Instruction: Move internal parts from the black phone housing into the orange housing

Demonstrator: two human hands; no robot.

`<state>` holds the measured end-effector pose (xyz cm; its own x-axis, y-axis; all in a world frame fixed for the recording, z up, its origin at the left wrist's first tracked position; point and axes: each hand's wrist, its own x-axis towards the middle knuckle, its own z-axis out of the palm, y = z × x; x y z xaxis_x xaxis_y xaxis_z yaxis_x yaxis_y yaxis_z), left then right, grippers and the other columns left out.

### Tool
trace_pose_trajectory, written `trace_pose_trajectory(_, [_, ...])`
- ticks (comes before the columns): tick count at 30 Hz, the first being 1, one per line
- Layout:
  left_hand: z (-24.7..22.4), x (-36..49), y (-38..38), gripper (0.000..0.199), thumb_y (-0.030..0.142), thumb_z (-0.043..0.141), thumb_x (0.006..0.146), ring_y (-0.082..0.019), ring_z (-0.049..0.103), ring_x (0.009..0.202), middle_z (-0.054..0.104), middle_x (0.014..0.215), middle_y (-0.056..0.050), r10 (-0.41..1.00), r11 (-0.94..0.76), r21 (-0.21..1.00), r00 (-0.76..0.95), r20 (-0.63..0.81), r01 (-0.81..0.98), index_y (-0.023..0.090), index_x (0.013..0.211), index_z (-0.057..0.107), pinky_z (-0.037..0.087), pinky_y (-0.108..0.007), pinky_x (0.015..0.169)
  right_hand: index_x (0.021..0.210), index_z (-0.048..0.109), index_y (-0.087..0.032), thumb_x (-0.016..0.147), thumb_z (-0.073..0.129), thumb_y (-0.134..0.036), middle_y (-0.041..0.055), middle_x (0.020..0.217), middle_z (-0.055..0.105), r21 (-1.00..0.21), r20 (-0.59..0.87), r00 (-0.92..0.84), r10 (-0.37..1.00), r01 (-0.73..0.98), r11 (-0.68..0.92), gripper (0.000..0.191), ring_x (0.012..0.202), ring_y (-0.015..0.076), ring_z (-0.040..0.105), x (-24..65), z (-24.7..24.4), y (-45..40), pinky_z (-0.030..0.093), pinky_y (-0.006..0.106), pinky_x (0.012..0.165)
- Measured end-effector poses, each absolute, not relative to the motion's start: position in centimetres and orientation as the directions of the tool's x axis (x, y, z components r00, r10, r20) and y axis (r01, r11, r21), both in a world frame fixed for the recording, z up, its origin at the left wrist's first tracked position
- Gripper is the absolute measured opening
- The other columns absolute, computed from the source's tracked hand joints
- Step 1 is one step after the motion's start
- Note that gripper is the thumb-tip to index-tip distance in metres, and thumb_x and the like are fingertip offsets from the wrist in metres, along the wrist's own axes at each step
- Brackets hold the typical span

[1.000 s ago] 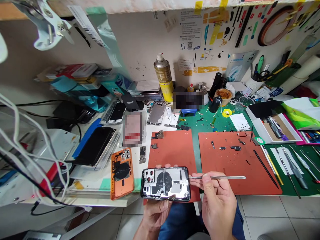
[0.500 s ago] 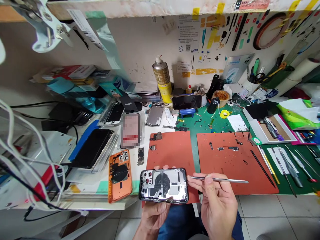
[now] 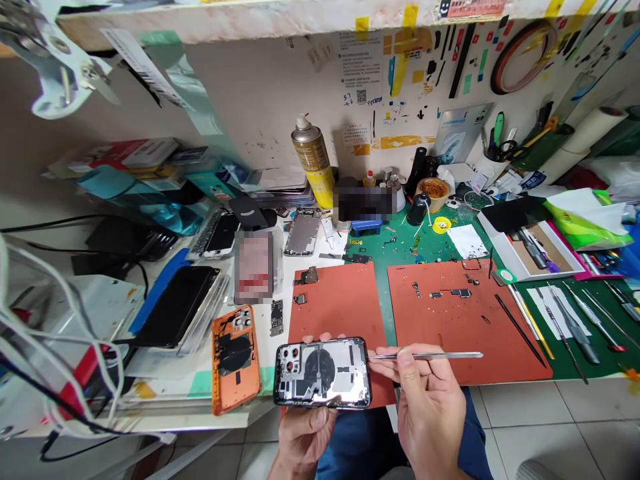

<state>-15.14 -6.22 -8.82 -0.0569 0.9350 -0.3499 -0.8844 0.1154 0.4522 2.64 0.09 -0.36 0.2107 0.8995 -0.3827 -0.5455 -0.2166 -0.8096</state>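
An opened phone housing [image 3: 323, 373], silver inside with a dark round coil and camera rings at its left, lies sideways in my left hand [image 3: 306, 430]. The thumb presses its lower edge and fingertips show behind the top edge. My right hand [image 3: 431, 407] pinches slim metal tweezers [image 3: 435, 355] between thumb and fingers. The tweezers lie almost level, their tips close to the housing's right edge; whether they touch it is unclear. Under the housing is the left red mat [image 3: 340, 300].
An orange phone housing [image 3: 237, 360] lies left, near the table edge. Small parts rest on the right red mat [image 3: 465, 327]. Tools [image 3: 575, 320] lie farther right, below an open box [image 3: 565, 263]. A spray can [image 3: 313, 160] stands at the back; white cables [image 3: 95, 320] hang at left.
The camera view has shifted slightly, so most of the scene sits farther left. Both hands keep their holds, with the tweezers still beside the housing's right edge.
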Motion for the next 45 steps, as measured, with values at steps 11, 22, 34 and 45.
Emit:
trace_pose_trajectory(11, [-8.1, -14.9, -6.7, 0.102, -0.001, 0.085, 0.076, -0.028, 0.078, 0.129, 0.077, 0.147, -0.001, 0.895, 0.11, 0.523, -0.144, -0.422, -0.845, 0.048, 0.16, 0.057, 0.063, -0.03, 0.109, 0.096, 0.071, -0.018, 0.089, 0.091, -0.052, 0.0142, 0.092, 0.087, -0.827, -0.383, 0.246, 0.891, -0.522, -0.211, 0.04, 0.079, 0.0294, 0.087, 2.4, 0.1, 0.1, 0.075, 0.045, 0.08])
trace_pose_trajectory(22, [-13.0, -14.6, -7.3, 0.091, 0.02, 0.09, 0.083, -0.031, 0.069, 0.143, 0.068, 0.16, -0.003, 0.966, -0.013, 0.548, -0.151, -0.208, -0.836, 0.045, 0.163, 0.055, 0.066, -0.025, 0.102, 0.096, 0.071, -0.018, 0.094, 0.087, -0.049, 0.0136, 0.091, 0.086, -0.819, -0.332, 0.259, 0.907, -0.556, -0.141, 0.034, 0.079, 0.0307, 0.087, 2.0, 0.0, 0.0, 0.075, 0.047, 0.079])
trace_pose_trajectory(34, [-11.1, -15.4, -7.1, 0.099, 0.013, 0.093, 0.074, -0.033, 0.07, 0.141, 0.071, 0.156, -0.003, 0.923, 0.099, 0.56, -0.134, -0.36, -0.823, 0.046, 0.16, 0.058, 0.067, -0.028, 0.102, 0.098, 0.073, -0.018, 0.093, 0.088, -0.05, 0.0124, 0.091, 0.086, -0.829, -0.338, 0.267, 0.903, -0.538, -0.151, 0.036, 0.08, 0.0301, 0.087, 2.3, 0.2, 0.2, 0.076, 0.049, 0.08])
trace_pose_trajectory(45, [-11.5, -14.6, -7.1, 0.093, 0.01, 0.093, 0.078, -0.026, 0.078, 0.129, 0.076, 0.148, 0.002, 0.944, 0.016, 0.555, -0.171, -0.283, -0.832, 0.051, 0.156, 0.061, 0.066, -0.022, 0.099, 0.097, 0.074, -0.018, 0.091, 0.09, -0.05, 0.0133, 0.093, 0.087, -0.841, -0.343, 0.253, 0.905, -0.513, -0.175, 0.036, 0.087, 0.0308, 0.087, 2.6, 0.0, 0.3, 0.076, 0.045, 0.081])
